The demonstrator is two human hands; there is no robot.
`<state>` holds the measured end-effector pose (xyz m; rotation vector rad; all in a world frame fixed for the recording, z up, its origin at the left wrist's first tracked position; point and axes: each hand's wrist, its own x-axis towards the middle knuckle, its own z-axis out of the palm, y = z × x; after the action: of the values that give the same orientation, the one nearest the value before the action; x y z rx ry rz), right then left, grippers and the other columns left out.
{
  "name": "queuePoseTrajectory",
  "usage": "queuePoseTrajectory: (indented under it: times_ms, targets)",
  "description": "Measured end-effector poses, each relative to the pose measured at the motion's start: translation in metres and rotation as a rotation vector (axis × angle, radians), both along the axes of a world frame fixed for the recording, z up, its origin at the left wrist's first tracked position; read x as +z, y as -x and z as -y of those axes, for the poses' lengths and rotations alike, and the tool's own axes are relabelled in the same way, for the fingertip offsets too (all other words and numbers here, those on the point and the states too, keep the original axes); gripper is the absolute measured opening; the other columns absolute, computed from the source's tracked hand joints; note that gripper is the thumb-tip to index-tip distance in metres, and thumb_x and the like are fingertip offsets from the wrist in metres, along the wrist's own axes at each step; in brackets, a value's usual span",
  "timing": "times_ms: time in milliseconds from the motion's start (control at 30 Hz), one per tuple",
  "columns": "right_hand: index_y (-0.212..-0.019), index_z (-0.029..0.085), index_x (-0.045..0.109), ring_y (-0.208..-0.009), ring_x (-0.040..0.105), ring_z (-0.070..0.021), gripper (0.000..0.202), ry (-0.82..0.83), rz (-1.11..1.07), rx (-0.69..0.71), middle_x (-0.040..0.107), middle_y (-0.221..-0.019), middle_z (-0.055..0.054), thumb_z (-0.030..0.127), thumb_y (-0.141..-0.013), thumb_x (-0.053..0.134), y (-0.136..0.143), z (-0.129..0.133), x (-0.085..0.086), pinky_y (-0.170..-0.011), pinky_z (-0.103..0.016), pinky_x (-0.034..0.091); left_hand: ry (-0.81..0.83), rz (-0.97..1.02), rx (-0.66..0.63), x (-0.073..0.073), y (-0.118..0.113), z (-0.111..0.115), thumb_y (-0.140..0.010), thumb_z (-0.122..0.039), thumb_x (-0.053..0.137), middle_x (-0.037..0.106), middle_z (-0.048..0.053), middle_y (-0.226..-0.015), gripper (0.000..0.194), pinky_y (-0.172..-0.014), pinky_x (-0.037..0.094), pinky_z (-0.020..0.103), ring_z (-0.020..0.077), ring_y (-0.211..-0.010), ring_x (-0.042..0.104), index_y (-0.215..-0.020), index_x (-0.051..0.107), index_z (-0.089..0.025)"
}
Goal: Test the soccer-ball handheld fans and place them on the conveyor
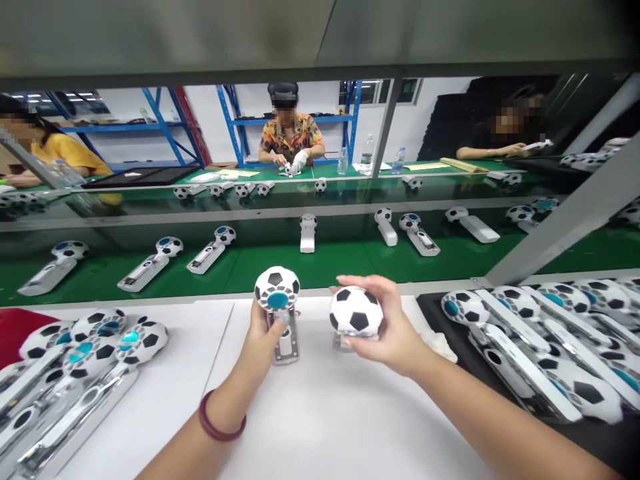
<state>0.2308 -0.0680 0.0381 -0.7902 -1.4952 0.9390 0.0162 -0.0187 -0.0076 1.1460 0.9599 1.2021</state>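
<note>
My left hand is wrapped round a soccer-ball device, its ball end up with a teal disc facing me and its clear handle hanging down. Beside it, a second soccer-ball device is gripped by my right hand, fingers over the top and thumb below. Its ball shows white with black patches; most of its handle is hidden behind the ball. The two devices are apart, above the white tabletop. A dark red bracelet circles my left wrist.
More ball-headed devices lie at the left, near a red object. A black tray full of them stands at the right. Beyond, several lie on a green belt. People sit across it; a metal post slants at the right.
</note>
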Motion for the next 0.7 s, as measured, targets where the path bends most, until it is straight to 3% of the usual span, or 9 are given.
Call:
queuePoseTrajectory:
  times_ms: [67,133,233,400,600,700]
  targets:
    - [-0.118,0.031,0.030,-0.113,0.049,-0.0231,0.071,0.182,-0.055,0.017,0.041,-0.130,-0.008,0.019,-0.065,0.075,0.001,-0.007,-0.013,-0.091,-0.043,0.044,0.058,0.008,-0.131,-0.003,0.003,0.006,-0.067,-0.041,0.072,0.061,0.007,-0.105,0.057,-0.072,0.048,0.033,0.0231,-0.086,0.063,-0.111,0.041,-0.023]
    - [-0.111,0.022,0.038,-0.105,0.055,-0.0231,0.056,0.434,-0.030,0.054,0.052,-0.116,-0.011,0.028,-0.067,0.073,0.001,-0.013,-0.026,-0.089,-0.043,0.043,0.166,0.046,-0.220,-0.004,0.004,0.013,-0.071,-0.041,0.068,0.062,0.008,-0.099,0.049,-0.062,0.049,0.031,0.0215,-0.075,0.064,-0.107,0.041,-0.021]
    - [-0.102,0.018,0.041,-0.090,0.059,-0.0212,0.044,0.642,-0.093,0.079,0.059,-0.093,-0.007,0.038,-0.073,0.068,0.006,-0.012,-0.037,-0.084,-0.042,0.045,0.314,0.159,-0.243,-0.001,0.005,0.022,-0.077,-0.039,0.061,0.061,0.005,-0.089,0.034,-0.056,0.048,0.031,0.0173,-0.063,0.060,-0.100,0.043,-0.021]
    - [-0.108,0.024,0.032,-0.082,0.060,-0.0170,0.060,0.768,-0.430,0.233,0.056,-0.090,-0.001,0.028,-0.066,0.075,0.023,0.007,-0.031,-0.077,-0.038,0.047,0.419,0.289,-0.287,0.000,0.006,0.034,-0.078,-0.031,0.059,0.059,0.005,-0.094,0.031,-0.067,0.052,0.040,0.0198,-0.073,0.060,-0.104,0.045,-0.024]
    - [-0.113,0.023,0.030,-0.085,0.061,-0.0181,0.061,0.781,-0.512,0.452,0.057,-0.095,-0.002,0.020,-0.068,0.072,0.032,0.019,-0.024,-0.079,-0.041,0.048,0.424,0.324,-0.320,-0.001,0.005,0.041,-0.076,-0.028,0.060,0.060,0.005,-0.091,0.032,-0.068,0.053,0.043,0.0235,-0.078,0.061,-0.105,0.046,-0.024]
    - [-0.114,0.023,0.031,-0.088,0.060,-0.0189,0.059,0.778,-0.521,0.488,0.057,-0.097,-0.003,0.019,-0.070,0.071,0.032,0.020,-0.026,-0.082,-0.042,0.046,0.404,0.291,-0.306,-0.001,0.004,0.042,-0.076,-0.027,0.061,0.060,0.005,-0.091,0.032,-0.064,0.054,0.039,0.0237,-0.076,0.061,-0.105,0.047,-0.024]
